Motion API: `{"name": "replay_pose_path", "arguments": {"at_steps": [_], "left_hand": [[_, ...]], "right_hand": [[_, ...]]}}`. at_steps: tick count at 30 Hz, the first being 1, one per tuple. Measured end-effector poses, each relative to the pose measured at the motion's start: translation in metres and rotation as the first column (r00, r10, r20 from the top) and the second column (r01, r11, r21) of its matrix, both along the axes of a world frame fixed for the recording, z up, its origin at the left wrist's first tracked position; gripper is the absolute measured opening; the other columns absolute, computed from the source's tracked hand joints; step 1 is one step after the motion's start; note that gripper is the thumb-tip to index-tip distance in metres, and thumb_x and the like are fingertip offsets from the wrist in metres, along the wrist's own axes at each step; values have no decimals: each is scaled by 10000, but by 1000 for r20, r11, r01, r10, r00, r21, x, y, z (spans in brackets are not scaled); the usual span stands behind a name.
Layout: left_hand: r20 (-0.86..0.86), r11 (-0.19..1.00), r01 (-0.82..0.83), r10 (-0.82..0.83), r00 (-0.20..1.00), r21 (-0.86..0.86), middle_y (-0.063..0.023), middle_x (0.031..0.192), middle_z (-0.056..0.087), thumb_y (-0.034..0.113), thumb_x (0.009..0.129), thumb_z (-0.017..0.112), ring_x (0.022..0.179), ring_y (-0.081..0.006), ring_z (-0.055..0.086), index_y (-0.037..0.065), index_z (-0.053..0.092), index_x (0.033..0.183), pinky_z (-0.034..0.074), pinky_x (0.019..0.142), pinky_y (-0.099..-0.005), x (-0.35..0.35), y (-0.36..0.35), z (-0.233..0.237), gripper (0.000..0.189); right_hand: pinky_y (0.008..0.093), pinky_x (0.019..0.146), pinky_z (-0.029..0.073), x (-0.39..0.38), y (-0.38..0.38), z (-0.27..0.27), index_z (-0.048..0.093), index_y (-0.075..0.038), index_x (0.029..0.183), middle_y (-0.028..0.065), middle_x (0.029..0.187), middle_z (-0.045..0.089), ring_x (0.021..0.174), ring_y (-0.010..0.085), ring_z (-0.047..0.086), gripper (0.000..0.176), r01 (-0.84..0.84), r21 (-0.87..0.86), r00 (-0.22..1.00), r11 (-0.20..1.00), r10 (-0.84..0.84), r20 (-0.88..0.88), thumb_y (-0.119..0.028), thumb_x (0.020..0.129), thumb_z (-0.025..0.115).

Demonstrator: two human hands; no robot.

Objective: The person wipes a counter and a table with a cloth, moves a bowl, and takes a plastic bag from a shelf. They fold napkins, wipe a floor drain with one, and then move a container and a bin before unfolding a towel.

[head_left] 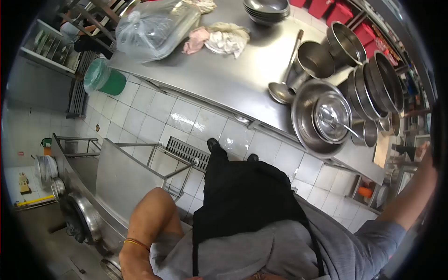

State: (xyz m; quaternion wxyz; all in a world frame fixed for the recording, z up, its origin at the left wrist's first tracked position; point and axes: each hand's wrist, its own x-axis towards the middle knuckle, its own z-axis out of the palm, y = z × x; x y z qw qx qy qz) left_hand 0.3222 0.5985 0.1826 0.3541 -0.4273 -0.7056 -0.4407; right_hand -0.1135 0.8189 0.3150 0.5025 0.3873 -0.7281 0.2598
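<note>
My left arm is bent at the lower left, a thin band round the wrist. Below the band, part of my left hand (134, 263) shows at the bottom edge; its fingers are not visible. My right arm reaches out to the far right. Near a dark upright edge, a small part of my right hand (423, 149) appears, too dim and cut off to show its fingers or any hold. Nearest to it on the steel table (224, 84) are a wooden board (381, 150), a small pot (368, 132) and a wide basin (305, 133) with a bowl inside.
Stacked pans (387, 79), a deep pot (315, 59), a ladle (280, 92), cloths (227, 39) and a plastic bag (149, 30) are on the table. A green bin (113, 83), floor grate (179, 150) and steel stand (126, 175) lie left. Another person (88, 42) is partly visible.
</note>
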Motion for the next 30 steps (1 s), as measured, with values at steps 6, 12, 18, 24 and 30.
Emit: {"name": "replay_pose_path", "arguments": {"at_steps": [6,12,18,24,30], "left_hand": [[106,998,-15,22,994,-65,-168,867,666,231,914,584,721,-279,662,39,663,952,591,664,-481,43,-80,-2,210],[53,979,-80,71,996,186,-160,820,698,173,878,639,646,-285,687,14,708,995,601,647,-462,83,-175,-56,209],[493,624,-589,346,798,515,-147,676,668,210,848,730,529,-264,665,-23,709,974,577,548,-416,127,-208,-153,266],[871,312,-866,178,458,391,-159,759,670,243,826,751,691,-256,679,-62,697,1002,547,708,-341,134,-227,-179,357],[867,113,-871,96,488,478,-89,804,639,158,907,678,740,-202,657,-60,652,1110,528,743,-321,75,-275,-210,299]], "right_hand": [[363,683,500,84,-111,1,689,-13,966,117,853,662,728,243,624,147,-257,-52,957,965,247,-154,-49,825,667],[367,682,504,96,-305,-162,687,-23,958,126,853,659,722,257,625,140,-625,-45,730,780,604,320,13,825,663],[456,874,500,-31,-427,-480,700,-56,1020,182,1029,598,1020,383,582,276,-466,526,752,711,4,660,-51,745,722],[392,749,527,-67,-442,-488,702,-49,930,73,910,685,810,277,657,101,-448,193,617,873,146,773,-52,844,650],[415,760,582,4,-435,-276,499,-15,1115,66,794,600,707,202,630,241,-379,-713,-198,589,701,685,-232,1021,546]]}}
